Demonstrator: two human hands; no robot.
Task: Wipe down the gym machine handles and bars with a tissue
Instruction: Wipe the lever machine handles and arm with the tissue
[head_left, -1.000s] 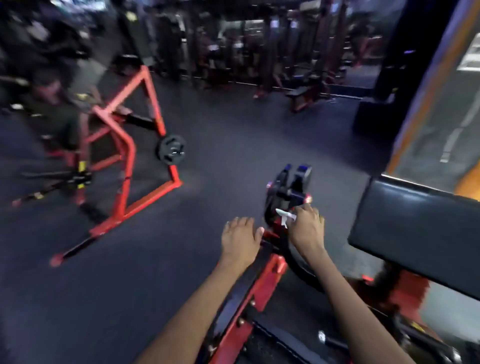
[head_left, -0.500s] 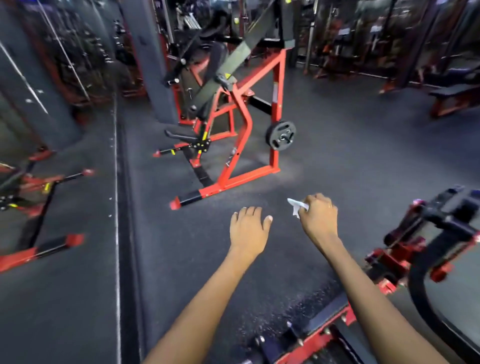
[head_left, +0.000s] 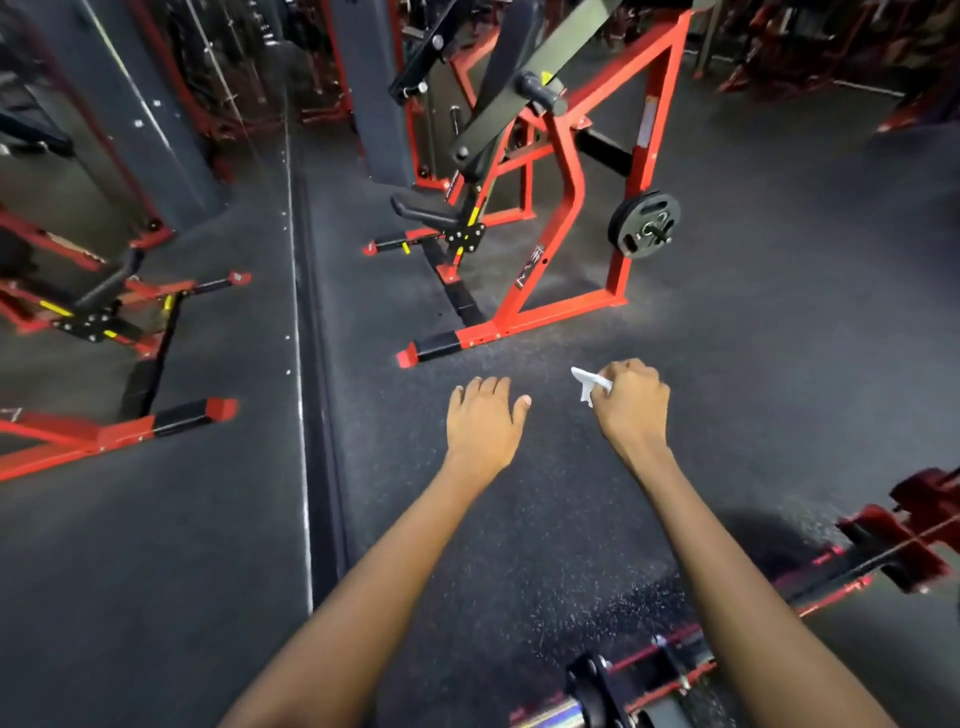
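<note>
Both forearms come into view bare from the bottom edge, no sleeves reaching them. The left hand (head_left: 483, 423) and right hand (head_left: 631, 408) wear no gloves, rings, watch or wristband; a short thumbnail shows on the left.

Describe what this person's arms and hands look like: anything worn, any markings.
Both forearms are bare as far as the frame shows: no sleeves, watch, bands or gloves. The left hand and right hand carry no visible rings or markings. Anything worn higher up the arms lies outside the view.
</note>
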